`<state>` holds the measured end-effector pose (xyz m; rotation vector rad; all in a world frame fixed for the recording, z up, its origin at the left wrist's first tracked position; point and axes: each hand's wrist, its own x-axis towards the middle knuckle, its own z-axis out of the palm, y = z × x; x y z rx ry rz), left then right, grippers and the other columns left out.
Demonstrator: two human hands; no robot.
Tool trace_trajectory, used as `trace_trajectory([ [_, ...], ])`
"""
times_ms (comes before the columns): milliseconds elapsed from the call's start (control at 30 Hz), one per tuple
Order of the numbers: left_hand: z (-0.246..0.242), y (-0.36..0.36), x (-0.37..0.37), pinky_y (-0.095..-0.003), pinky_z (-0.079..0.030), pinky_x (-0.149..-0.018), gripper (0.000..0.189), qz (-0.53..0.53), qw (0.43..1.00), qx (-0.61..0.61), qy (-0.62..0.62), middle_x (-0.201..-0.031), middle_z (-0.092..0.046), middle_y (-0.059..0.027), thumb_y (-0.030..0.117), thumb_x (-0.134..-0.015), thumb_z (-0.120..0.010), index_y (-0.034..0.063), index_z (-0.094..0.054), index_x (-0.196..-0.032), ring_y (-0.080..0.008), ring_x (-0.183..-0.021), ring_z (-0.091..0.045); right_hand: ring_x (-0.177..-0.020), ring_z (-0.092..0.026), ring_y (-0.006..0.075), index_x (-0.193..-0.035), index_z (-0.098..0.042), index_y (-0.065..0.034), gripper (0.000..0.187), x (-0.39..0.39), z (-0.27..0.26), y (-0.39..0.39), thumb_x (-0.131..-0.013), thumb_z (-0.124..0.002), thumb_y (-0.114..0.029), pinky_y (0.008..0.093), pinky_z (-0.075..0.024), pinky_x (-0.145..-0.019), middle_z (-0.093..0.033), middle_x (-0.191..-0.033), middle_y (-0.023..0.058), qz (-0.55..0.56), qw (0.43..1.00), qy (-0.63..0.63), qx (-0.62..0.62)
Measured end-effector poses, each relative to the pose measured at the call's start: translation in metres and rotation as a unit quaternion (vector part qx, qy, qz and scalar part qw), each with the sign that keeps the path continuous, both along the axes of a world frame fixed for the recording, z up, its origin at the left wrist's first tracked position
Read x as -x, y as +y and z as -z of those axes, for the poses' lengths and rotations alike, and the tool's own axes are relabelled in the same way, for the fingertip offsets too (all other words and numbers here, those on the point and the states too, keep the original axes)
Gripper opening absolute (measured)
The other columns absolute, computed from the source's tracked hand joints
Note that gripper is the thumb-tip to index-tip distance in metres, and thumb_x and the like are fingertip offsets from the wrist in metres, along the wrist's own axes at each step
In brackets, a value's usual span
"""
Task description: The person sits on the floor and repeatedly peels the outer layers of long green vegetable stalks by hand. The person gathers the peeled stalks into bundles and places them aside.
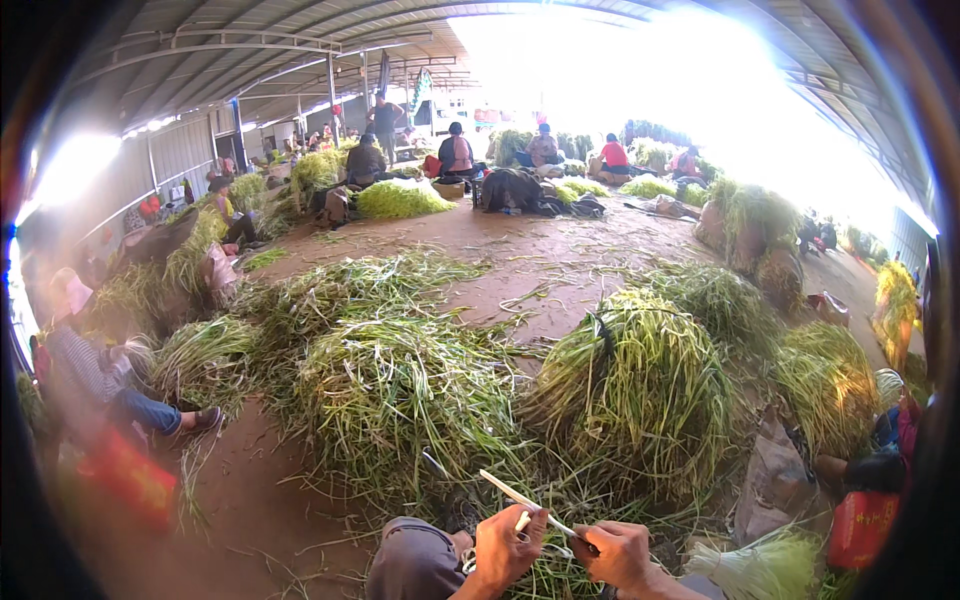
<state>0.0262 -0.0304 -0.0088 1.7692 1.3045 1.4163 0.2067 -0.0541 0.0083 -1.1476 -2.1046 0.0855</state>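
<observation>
My left hand (502, 551) pinches a thin white plant stalk (506, 489) between thumb and fingers; one end sticks out beyond the hand, up and to the left. A short pale piece (523, 520) shows at the same fingertips. My right hand (616, 553) grips the stalk's other end, which is hidden in its fingers. Beneath both hands lie loose green stalks. A large heap of cut green stalks (405, 397) spreads in front of me. To its right stands a big bundle of stalks (637, 397) with a dark tie near its top. My trousered knee (416, 559) is below left.
A bunch of pale stalks (757, 562) lies right of my hand, near a red bag (862, 529). One person (97, 367) sits at left, another (896, 427) at the right edge. Several people sit among heaps farther back on the brown floor (517, 232), under a metal roof.
</observation>
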Motion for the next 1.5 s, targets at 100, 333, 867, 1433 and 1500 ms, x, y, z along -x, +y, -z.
trace_trajectory([
  [100, 0.001, -0.001, 0.003, -0.0281, -0.035, -0.045, 0.016, 0.075, 0.989, 0.089, -0.091, -0.058, -0.053, -0.0043, 0.017, -0.09, -0.062, 0.0019, -0.063, -0.083, -0.0106, -0.047, -0.043, -0.049, -0.061, 0.012, -0.097, -0.067, -0.0007, 0.016, 0.004, -0.008, -0.005, -0.083, -0.065, -0.009, 0.0257, -0.0516, -0.043, -0.062, -0.064, 0.006, 0.017, 0.927, 0.191, 0.321],
  [333, -0.001, -0.003, -0.002, -0.0263, -0.036, -0.045, 0.015, 0.164, 0.979, 0.113, -0.044, -0.062, -0.057, -0.0046, 0.019, -0.09, -0.062, 0.0039, -0.064, -0.089, -0.01, -0.047, -0.046, -0.051, -0.05, 0.0051, -0.113, -0.057, 0.0037, 0.026, 0.001, -0.019, -0.003, -0.093, -0.054, -0.013, 0.0283, -0.0517, -0.04, -0.056, -0.066, -0.0005, -0.014, 0.812, 0.317, 0.49],
  [867, -0.003, -0.008, -0.01, -0.029, -0.043, -0.044, 0.008, 0.118, 0.992, 0.045, 0.01, -0.064, -0.06, -0.0097, 0.01, -0.086, -0.062, 0.003, -0.063, -0.087, -0.0187, -0.048, -0.057, -0.056, -0.056, 0.0063, -0.096, -0.057, 0.0018, 0.015, 0.009, -0.015, -0.006, -0.087, -0.06, -0.01, 0.0268, -0.0506, -0.04, -0.059, -0.067, 0.0029, -0.003, 0.87, 0.339, 0.358],
  [1433, 0.0, -0.011, -0.008, -0.0259, -0.034, -0.047, 0.01, 0.154, 0.973, 0.149, -0.083, -0.055, -0.049, -0.0028, 0.004, -0.081, -0.06, -0.0008, -0.057, -0.072, -0.0085, -0.049, -0.043, -0.055, -0.042, 0.0017, -0.106, -0.052, -0.0049, 0.022, -0.008, -0.012, 0.003, -0.094, -0.052, -0.023, 0.0195, -0.0418, -0.031, -0.042, -0.068, -0.0052, -0.188, 0.744, 0.392, 0.507],
  [1500, 0.001, -0.009, -0.006, -0.0258, -0.034, -0.047, 0.011, 0.127, 0.99, 0.061, -0.021, -0.054, -0.047, -0.0022, 0.004, -0.08, -0.06, -0.0006, -0.056, -0.071, -0.008, -0.049, -0.042, -0.052, -0.04, 0.0016, -0.105, -0.051, -0.0052, 0.022, -0.011, -0.017, 0.003, -0.094, -0.05, -0.024, 0.0195, -0.0416, -0.031, -0.042, -0.069, -0.0038, -0.138, 0.758, 0.386, 0.507],
])
